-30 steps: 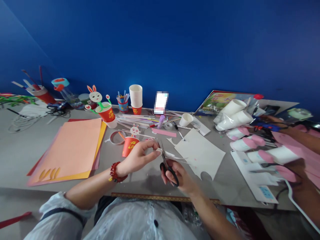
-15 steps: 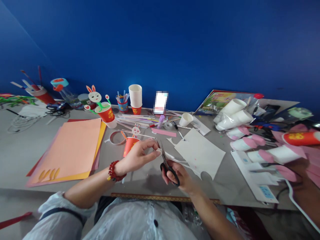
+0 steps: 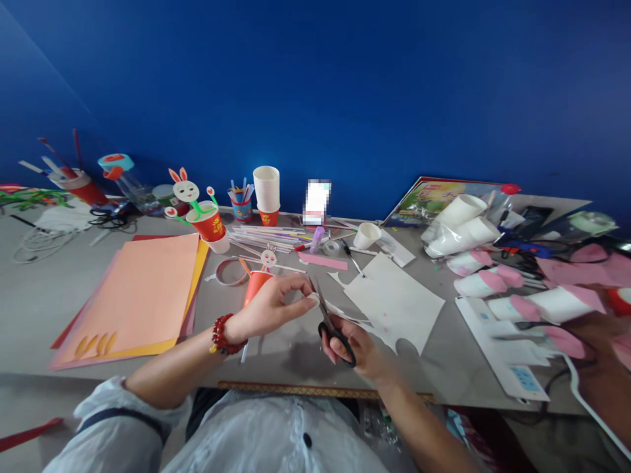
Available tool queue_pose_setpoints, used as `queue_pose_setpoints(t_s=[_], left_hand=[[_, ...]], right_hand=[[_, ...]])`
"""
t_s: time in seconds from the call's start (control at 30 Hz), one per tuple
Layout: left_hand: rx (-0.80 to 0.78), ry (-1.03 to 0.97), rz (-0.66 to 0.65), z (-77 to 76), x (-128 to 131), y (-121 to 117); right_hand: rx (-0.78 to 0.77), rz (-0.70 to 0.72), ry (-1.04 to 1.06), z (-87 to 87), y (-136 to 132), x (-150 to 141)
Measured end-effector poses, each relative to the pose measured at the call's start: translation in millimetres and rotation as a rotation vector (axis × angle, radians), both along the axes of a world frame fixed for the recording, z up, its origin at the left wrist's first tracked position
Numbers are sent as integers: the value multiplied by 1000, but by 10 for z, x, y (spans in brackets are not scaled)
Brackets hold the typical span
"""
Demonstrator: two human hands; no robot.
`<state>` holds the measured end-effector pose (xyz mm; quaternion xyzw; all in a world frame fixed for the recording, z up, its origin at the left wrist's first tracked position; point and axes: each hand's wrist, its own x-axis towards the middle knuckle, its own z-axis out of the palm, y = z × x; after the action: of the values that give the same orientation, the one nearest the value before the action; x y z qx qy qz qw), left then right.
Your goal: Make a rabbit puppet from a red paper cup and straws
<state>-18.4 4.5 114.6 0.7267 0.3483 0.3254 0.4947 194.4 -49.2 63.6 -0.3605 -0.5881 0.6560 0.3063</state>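
Observation:
My left hand (image 3: 279, 302) pinches a small white paper piece (image 3: 313, 299) between thumb and fingers. Black-handled scissors (image 3: 337, 335) sit in my right hand (image 3: 357, 345), with my fingers through the loops. Their blades are parted and reach up beside the paper piece. White paper strips (image 3: 348, 315) lie just right of the blades. Partly hidden behind my left hand stands a red paper cup (image 3: 256, 286) with a small rabbit face (image 3: 269, 257) at its top. A white sheet (image 3: 394, 302) with cut-out edges lies to the right.
Stacked coloured paper (image 3: 142, 282) lies at left. Behind are a finished-looking rabbit cup (image 3: 210, 225), stacked white cups (image 3: 267, 190), many straws (image 3: 271, 238) and a tape roll (image 3: 231, 271). At right are a power strip (image 3: 497, 348), pink-and-white rolls (image 3: 478, 284) and another person's arm (image 3: 604, 368).
My right hand and the scissors have shifted slightly right and down. My left hand still pinches the paper. At far right, another person's arm moved and a red cup appeared, then mostly left view.

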Motion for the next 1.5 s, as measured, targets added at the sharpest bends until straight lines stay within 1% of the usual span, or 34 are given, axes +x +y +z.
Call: queue_pose_setpoints(t_s=[0.13,0.27,0.37,0.53,0.6,0.7,0.77,0.87,0.93,1.0,1.1,1.2,1.33,1.5], left_hand=[[27,26,-14,20,-5,24],[80,45,-21,18,-11,57],[94,57,-27,20,-19,82],[73,53,-53,26,-17,112],[51,19,-22,-8,8,105],[15,-84,69,-101,68,70],[9,-130,110,-157,101,42],[63,-101,131,-182,111,20],[108,-61,122,-160,92,23],[119,-28,96,-127,67,35],[86,13,59,-85,39,53],[47,24,27,-64,26,62],[19,16,7,-55,18,63],[27,30,10,-54,18,65]], right_hand=[[10,-24,-21,-38,11,15],[-6,-6,-20,-96,31,41],[-3,0,-39,-89,50,55],[27,-20,-18,-58,69,41],[37,-62,11,-84,62,4],[39,-132,94,-179,24,-94],[-13,-138,182,-254,-19,-171],[-128,-138,258,-308,-77,-240],[-146,-126,238,-287,-89,-234],[-117,-100,189,-239,-74,-194],[-49,-80,112,-167,-30,-122],[-5,-85,70,-134,2,-84],[0,-79,54,-116,16,-78],[-16,-79,35,-97,33,-71]])
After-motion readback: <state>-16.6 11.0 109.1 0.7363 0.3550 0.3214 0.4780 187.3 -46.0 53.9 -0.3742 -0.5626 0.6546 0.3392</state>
